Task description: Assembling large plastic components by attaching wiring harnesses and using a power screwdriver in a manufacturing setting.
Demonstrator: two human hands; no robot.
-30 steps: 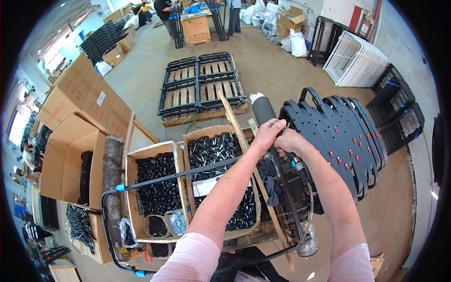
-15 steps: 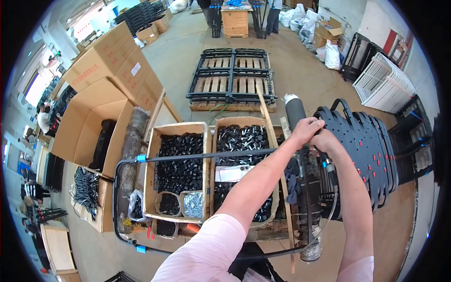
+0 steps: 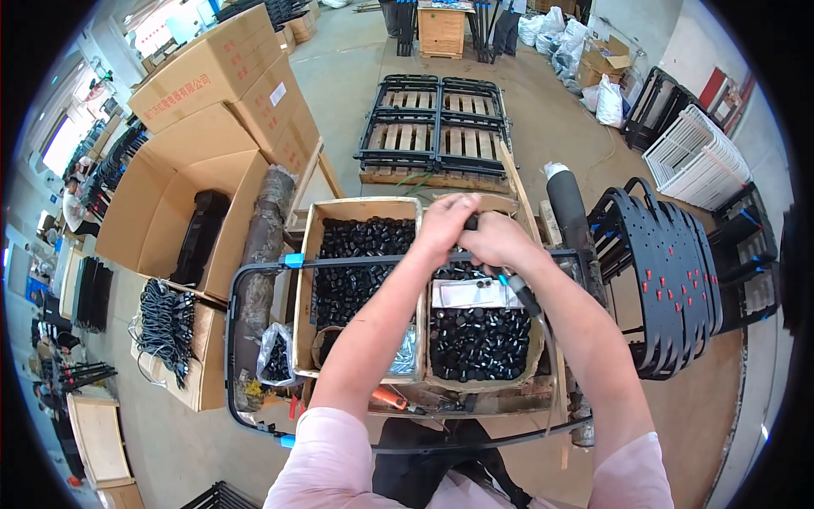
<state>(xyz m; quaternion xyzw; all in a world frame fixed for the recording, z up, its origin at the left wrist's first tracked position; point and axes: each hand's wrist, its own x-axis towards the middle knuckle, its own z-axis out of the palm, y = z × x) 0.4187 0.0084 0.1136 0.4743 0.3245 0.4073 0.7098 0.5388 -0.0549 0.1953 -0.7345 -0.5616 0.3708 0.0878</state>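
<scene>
A small dark part (image 3: 471, 222) is gripped between the left hand (image 3: 445, 225) and right hand (image 3: 500, 242), above the right box (image 3: 483, 373). Both boxes are seen full of black parts, so much work appears left. A white label (image 3: 277, 93) is stuck on the stacked cartons (image 3: 212, 76) at left.

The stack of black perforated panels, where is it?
In the head view the black panels stand on edge at the person's right, just beyond the right hand and beside the box of small black parts.
</scene>
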